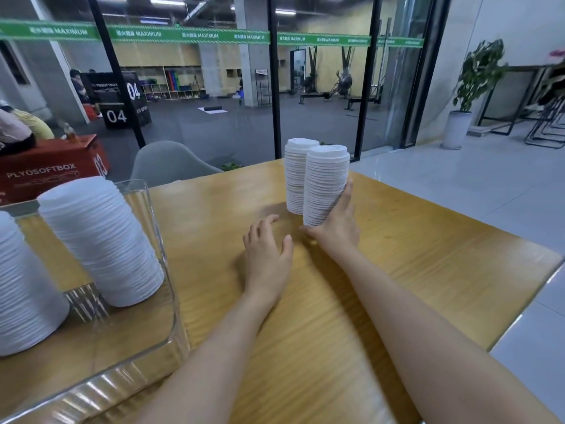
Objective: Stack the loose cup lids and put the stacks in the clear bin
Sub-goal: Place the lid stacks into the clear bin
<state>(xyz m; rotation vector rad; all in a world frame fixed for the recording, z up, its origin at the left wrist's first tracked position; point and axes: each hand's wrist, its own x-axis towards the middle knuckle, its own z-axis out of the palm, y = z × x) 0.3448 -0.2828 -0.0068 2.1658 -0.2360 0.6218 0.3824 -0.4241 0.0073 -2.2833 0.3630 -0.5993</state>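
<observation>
The right hand is gripping the near lid stack low between thumb and fingers, likely for lifting; the left hand is hovering, fingers relaxed (clear bin well to their left).

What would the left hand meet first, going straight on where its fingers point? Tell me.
Probably the rear lid stack, near its base, left of the front stack that the right hand holds; depth is unclear.

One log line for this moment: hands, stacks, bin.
right hand: grips near stack | left hand: open, empty | far stack: on table | clear bin: two stacks inside
</observation>
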